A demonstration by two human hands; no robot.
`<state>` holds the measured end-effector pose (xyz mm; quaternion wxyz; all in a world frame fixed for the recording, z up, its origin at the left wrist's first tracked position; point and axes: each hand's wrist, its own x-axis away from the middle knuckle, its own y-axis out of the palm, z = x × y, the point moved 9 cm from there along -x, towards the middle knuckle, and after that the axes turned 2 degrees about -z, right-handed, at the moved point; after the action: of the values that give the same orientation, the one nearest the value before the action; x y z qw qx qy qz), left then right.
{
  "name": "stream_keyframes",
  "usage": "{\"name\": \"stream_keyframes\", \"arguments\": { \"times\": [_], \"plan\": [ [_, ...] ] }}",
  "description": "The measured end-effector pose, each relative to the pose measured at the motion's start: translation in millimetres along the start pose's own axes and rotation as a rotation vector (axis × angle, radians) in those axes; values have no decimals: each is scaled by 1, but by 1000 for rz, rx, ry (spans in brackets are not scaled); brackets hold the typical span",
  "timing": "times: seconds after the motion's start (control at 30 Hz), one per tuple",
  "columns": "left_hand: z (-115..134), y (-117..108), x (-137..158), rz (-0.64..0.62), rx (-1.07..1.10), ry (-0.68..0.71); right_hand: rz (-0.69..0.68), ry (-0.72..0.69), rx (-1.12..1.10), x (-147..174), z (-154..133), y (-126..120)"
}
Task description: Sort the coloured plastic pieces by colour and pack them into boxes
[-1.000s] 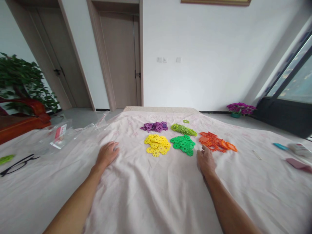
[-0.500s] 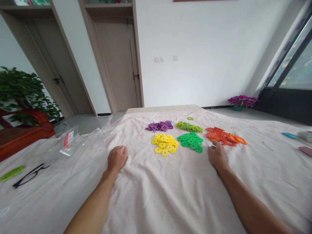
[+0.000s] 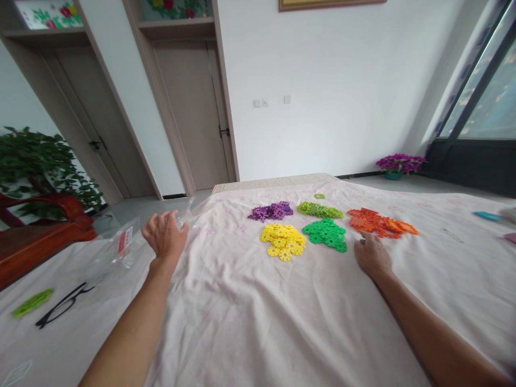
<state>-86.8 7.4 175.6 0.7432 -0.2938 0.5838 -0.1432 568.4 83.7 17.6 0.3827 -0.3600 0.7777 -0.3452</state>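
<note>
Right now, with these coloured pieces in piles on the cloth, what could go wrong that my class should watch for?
1. The light green pile and dark green pile lie very close together, so a nudge might mix them.
2. The right hand is just beside the orange pile; a careless sweep could scatter it.
3. The cloth is wrinkled; a tug might shift the piles or the glasses.

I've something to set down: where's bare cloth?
Bare: pale pink cloth between the left arm and right arm, nearer than the yellow notched plastic discs. Another patch lies between the right arm and thin pale stick. Crowded: around those discs, with green plastic discs and purple plastic pieces close by.
</note>
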Motion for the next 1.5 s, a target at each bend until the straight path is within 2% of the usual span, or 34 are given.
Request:
{"name": "stream_keyframes", "arguments": {
  "times": [0.13,0.23,0.43,0.67,0.77,0.9,1.03,1.1,1.2,1.3,1.4,1.5],
  "plan": [
    [-22,39,-9,-206,-120,-31,-65,-75,30,-2,-1,9],
    [-30,52,-11,-250,-133,-55,-70,-104,28,-3,0,11],
    [-29,48,-13,-192,-10,-63,-88,-134,-1,-4,1,14],
    [-25,50,-12,-71,76,36,-92,-162,13,-7,4,19],
    [-18,40,-14,-1,108,71,-89,-156,21,-8,6,20],
    [11,7,-9,105,158,114,-79,-155,32,-7,6,19],
    [69,-27,18,137,308,274,-82,-157,31,-5,2,16],
    [100,-37,39,109,376,358,-80,-155,25,-4,0,13],
    [138,-37,72,27,428,440,-80,-142,14,-1,-2,9],
    [165,-28,102,-88,464,496,-91,-130,13,0,-4,7],
    [179,-18,121,-206,462,498,-99,-130,25,1,-5,8],
    [185,-19,128,-292,500,492,-97,-141,30,0,-4,10]
  ]
}}
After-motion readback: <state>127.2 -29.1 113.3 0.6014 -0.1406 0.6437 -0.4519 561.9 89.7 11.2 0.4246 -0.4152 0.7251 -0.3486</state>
